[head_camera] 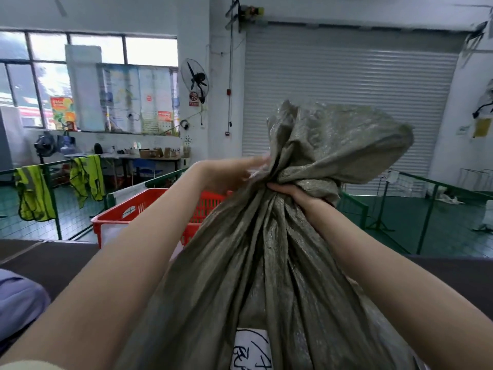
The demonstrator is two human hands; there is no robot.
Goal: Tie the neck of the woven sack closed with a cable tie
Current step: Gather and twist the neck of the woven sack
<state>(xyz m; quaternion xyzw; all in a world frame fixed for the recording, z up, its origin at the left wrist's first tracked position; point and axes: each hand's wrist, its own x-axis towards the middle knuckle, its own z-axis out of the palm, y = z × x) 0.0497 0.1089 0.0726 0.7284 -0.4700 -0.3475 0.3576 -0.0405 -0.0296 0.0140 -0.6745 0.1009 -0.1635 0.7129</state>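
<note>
Head view shows a grey-green woven sack [266, 263] standing upright between both bare forearms, its coarse plastic weave glinting and pulled into long vertical pleats that run up to a narrow gathered neck [269, 188]; the right hand [296, 192] is wrapped around that neck from the right, fingers [277, 186] curled tight on the bunched cloth, partly hidden by the folds; above those fingers the loose mouth of the sack [341, 145] balloons out in a crumpled, rounded puff leaning to the right; the left hand [234, 170] reaches in from the left at the level of the neck, its fingertips [260, 162] pressed into the creased fabric just above the right hand's grip, blurred, so whether they pinch anything besides the cloth cannot be told; low on the sack's front, well below both hands, a white patch [252, 348] carries black handwritten strokes; behind the left forearm sits a red plastic crate [128, 212] with a slotted lattice wall; farther off to the left, yellow-green reflective vests [86, 177] hang limp over a green mesh railing [53, 198]; beyond the sack's puff is a ribbed grey roller shutter [346, 76].
</note>
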